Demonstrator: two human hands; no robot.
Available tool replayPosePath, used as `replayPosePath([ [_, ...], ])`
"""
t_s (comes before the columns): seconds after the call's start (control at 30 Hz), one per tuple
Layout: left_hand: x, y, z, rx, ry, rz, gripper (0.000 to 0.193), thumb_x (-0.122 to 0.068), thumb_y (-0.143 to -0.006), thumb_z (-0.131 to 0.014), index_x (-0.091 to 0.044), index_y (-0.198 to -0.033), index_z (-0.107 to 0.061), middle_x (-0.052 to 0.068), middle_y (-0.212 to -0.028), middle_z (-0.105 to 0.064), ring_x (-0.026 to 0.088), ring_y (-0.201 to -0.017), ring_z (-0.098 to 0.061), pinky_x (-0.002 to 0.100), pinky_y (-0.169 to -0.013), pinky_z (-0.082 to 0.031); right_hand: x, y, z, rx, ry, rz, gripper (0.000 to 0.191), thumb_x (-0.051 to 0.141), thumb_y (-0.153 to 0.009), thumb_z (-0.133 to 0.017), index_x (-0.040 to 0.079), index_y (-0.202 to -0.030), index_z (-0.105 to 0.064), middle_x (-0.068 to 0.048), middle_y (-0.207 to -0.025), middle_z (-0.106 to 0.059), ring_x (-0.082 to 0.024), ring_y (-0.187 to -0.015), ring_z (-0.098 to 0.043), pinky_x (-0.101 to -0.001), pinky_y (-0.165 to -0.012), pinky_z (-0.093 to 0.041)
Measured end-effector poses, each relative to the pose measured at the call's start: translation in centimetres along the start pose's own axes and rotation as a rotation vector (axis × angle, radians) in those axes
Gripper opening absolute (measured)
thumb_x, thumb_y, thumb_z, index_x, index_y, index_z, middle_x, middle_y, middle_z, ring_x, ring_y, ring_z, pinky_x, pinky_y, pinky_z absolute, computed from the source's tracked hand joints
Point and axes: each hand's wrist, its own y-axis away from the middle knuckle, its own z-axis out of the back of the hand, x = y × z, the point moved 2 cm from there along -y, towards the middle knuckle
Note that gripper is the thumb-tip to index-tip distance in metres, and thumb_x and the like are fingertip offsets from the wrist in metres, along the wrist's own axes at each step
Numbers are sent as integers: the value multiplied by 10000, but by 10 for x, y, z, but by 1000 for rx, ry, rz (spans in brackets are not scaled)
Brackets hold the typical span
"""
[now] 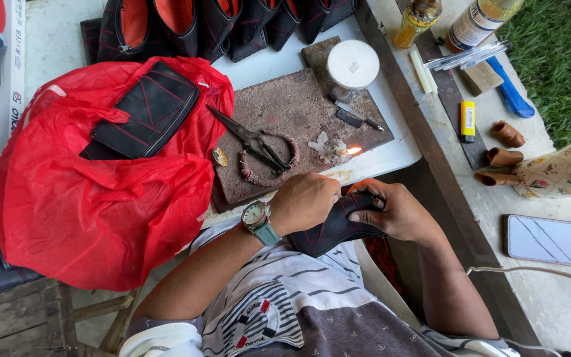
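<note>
Place: I see an outdoor craft workbench, grass past the table's right edge.
Tools: I see scissors on a worn board mid-table.
Stock: I see stitched black pouches along the far edge.

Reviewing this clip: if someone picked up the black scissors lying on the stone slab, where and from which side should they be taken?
Probably by the looped handles of the scissors, nearest the left hand. The blades point up-left, away from the person, and the handles lie toward them, beside the curled cord. Coming from the near edge of the slab avoids the candle flame.
</note>
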Motion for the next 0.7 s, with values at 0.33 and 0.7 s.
replayPosePath([
  [0.33,-15,-11,-6,69,-228,-74,119,-128,-775,-675,-34,-821,-730,198,-752,-719,360,-734,-731,489,-696,-577,19,2,-3,-12,80,-9,479,160,-734,-863,67,-1169,-683,-70,-901,-796,-111,-808,-738,-322,-727,-576],
  [0.7,12,-8,-7,-49,59,66,131,-144,-787,-659,-23,-739,-671,185,-633,-671,321,-605,-714,454,-585,-562,-13,-3,2,9,-105,-29,373,142,-787,-855,50,-1117,-708,-25,-905,-765,-84,-833,-654,-294,-746,-551],
])
